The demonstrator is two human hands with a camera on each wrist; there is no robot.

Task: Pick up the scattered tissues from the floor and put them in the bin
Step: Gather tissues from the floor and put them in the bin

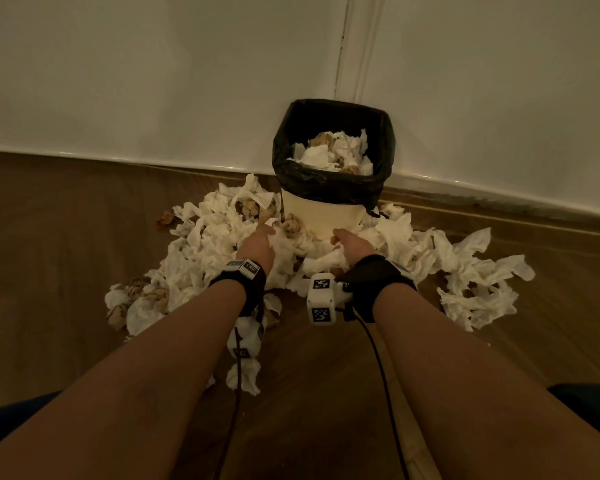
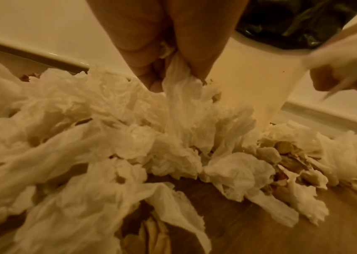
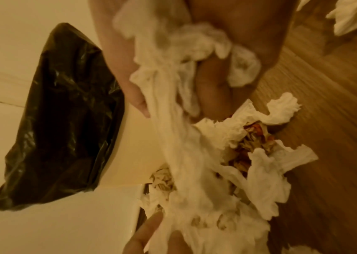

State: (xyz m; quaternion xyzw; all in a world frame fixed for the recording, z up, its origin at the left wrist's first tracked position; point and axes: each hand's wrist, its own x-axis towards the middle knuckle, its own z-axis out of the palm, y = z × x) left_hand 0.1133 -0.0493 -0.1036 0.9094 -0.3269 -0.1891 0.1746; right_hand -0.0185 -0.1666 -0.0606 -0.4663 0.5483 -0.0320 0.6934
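A cream bin [image 1: 326,220] lined with a black bag [image 1: 329,181] stands against the wall, with crumpled tissues [image 1: 333,152] inside. White and brownish tissues [image 1: 208,244] lie heaped on the floor around its base. My left hand [image 1: 257,245] is in the pile just left of the bin and pinches a white tissue [image 2: 180,89] that stretches down to the heap. My right hand [image 1: 349,245] is just right of the bin's foot, its fingers curled round a bunch of white tissue [image 3: 173,89]. The bin wall [image 2: 258,86] shows beside the left hand.
The white wall [image 1: 153,81] and its skirting run right behind the bin. More tissues [image 1: 471,282] spread to the right and others [image 1: 136,299] to the left on the wooden floor [image 1: 66,237]. My knees sit at the bottom corners of the head view.
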